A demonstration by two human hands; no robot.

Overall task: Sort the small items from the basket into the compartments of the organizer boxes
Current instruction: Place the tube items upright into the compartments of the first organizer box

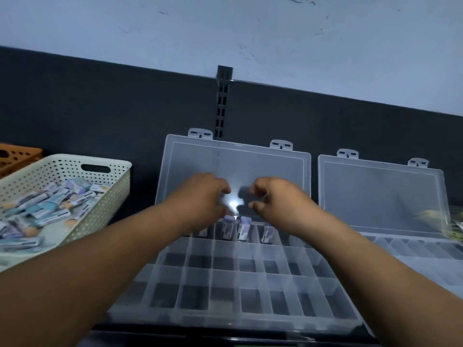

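A clear organizer box (250, 319) lies open in front of me, its lid (235, 161) leaning on the dark back panel. Several small labelled tubes (243, 230) stand in its back row of compartments; the other rows show nothing inside. My left hand (200, 196) and my right hand (275, 196) hover side by side over that back row, fingers curled. The left fingertips are just above one tube's top (229, 218); glare hides whether they pinch it. Nothing shows between my right thumb and fingers. The cream perforated basket (117, 194) at the left holds many more tubes (47, 209).
A second clear organizer box (426, 256) stands open at the right, lid (380, 194) raised. Something green (457, 221) lies at the right edge behind it. An orange basket (17, 154) sits behind the cream one. A slotted black upright (223, 101) runs up the panel.
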